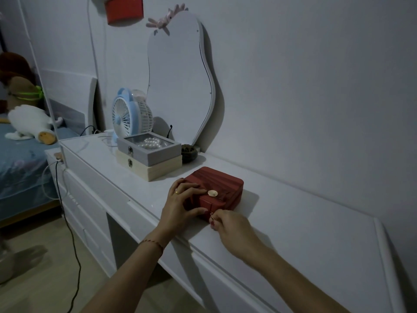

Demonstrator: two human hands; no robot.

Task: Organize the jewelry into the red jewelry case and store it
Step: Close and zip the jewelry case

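Red jewelry case (216, 188), lid closed, near front edge of white bench (293, 222), well clear of either end. Left hand (180, 204) spread over case's near left corner, fingers lying across lid beside round gold clasp (212, 193), thumb curled against front side. Right hand (228, 224) at case's front lower corner, fingertips pinching small metal zipper pull (212, 214). Toward back left: grey box (149, 150) with pearls stacked on cream box (153, 168).

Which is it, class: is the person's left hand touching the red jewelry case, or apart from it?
Touching. The head view shows the left hand lying on the red jewelry case, fingers across its closed lid and thumb against its front.
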